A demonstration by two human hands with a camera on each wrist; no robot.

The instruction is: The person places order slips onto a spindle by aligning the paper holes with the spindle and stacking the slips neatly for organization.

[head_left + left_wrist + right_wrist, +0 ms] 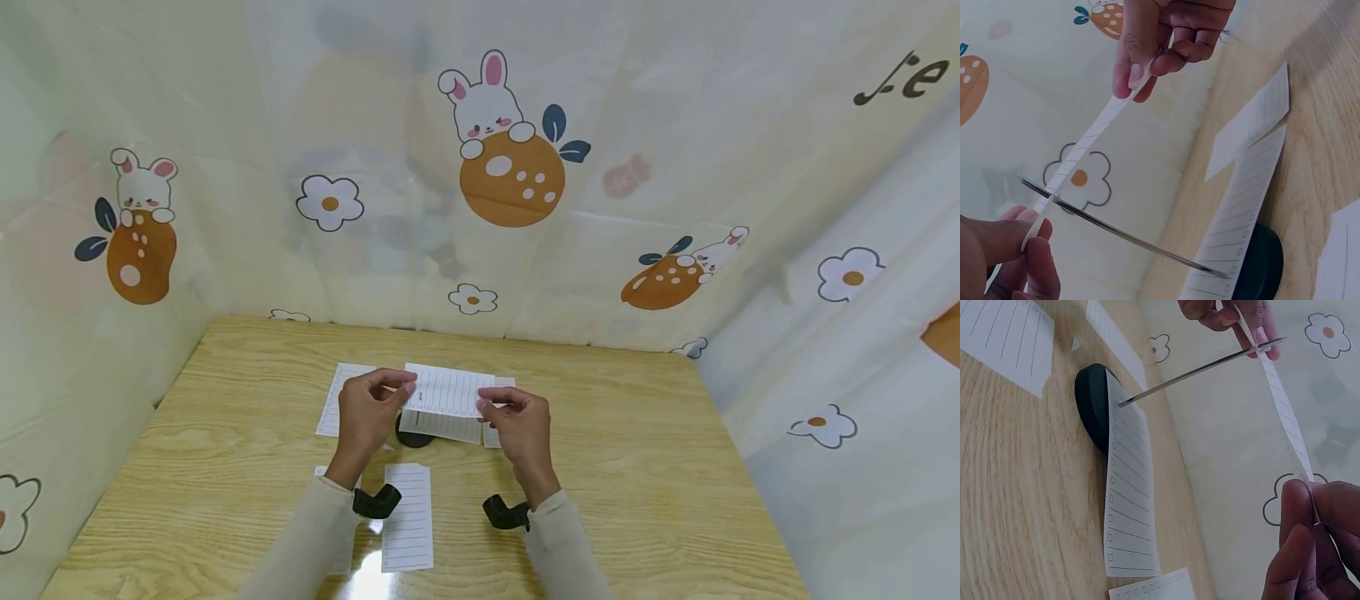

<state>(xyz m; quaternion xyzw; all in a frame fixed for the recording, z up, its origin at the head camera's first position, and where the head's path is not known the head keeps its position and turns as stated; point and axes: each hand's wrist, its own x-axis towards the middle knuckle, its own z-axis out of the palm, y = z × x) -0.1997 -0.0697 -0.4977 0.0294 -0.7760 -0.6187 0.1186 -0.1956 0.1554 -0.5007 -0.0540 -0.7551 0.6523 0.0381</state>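
While one lined paper slip (447, 389) is held stretched above the wooden table (637, 467), it is pinched at its left end by the left hand (367, 417) and at its right end by the right hand (521, 427). Thumb and forefinger of each hand are pressed narrowly together on the slip's edge, with the other fingers curled loosely behind. From the wrist views, the slip is seen pierced by a thin metal spike (1122, 234) rising from a round black base (1092, 406). One more lined slip (1127, 494) is already impaled there and lies against the base. Several further slips can be counted flat on the table: one at the far left (336, 398), one near the sleeves (407, 517), and others partly hidden. All are white, rectangular and ruled. Pale sheeting printed with rabbits and flowers (330, 202) is hung around the table.
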